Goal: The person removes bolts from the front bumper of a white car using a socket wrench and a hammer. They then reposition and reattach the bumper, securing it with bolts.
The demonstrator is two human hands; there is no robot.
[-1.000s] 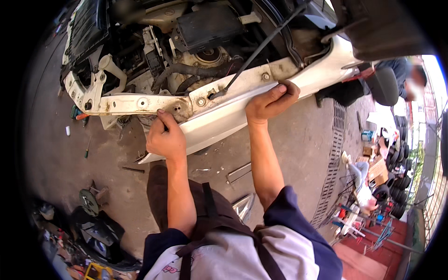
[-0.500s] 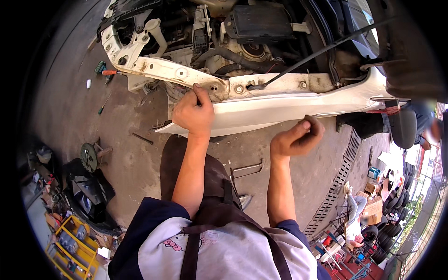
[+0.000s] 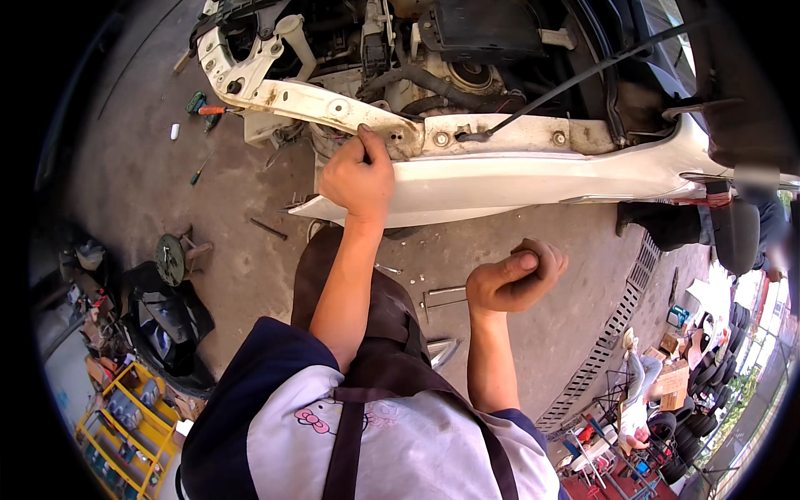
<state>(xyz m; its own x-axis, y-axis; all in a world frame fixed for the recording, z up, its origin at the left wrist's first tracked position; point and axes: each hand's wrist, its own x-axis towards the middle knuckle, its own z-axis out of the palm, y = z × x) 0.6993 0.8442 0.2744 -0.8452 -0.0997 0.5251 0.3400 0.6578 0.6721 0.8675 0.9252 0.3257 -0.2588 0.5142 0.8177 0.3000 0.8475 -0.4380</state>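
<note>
Stained concrete floor [image 3: 242, 275] spreads around the car, with a slotted drain grate [image 3: 612, 333] crossing it on the person's side of the white front fender [image 3: 492, 187]. That fender lies along the outer side of the painted inner rail [image 3: 300, 98], its front tip at the left and its rear end running toward the black door mirror [image 3: 735, 237]. Beyond the fender are the opened engine bay and the thin hood prop rod [image 3: 583, 79], whose lower end meets the rail. Off the front tip, on the floor, lies an orange-handled screwdriver [image 3: 218, 110]; beyond the rear end, a co-worker's dark-clad leg [image 3: 667, 227] shows.

The left hand [image 3: 358, 177] overlaps the front part of the fender, fingers curled inward and thumb uppermost by the rail; whether it truly grips the edge cannot be told. The right hand [image 3: 512, 279] hangs apart from the fender, on the person's side, loosely closed with nothing visible in it.

The fender looks like thin pressed panel: probably light for its length, awkward through its span, and apt to flex or twist if borne at one end. Its smooth paint would likely slip and scratch, and its edges may be sharp. The folded upper lip seems the best hold, hands spread fore and aft.
</note>
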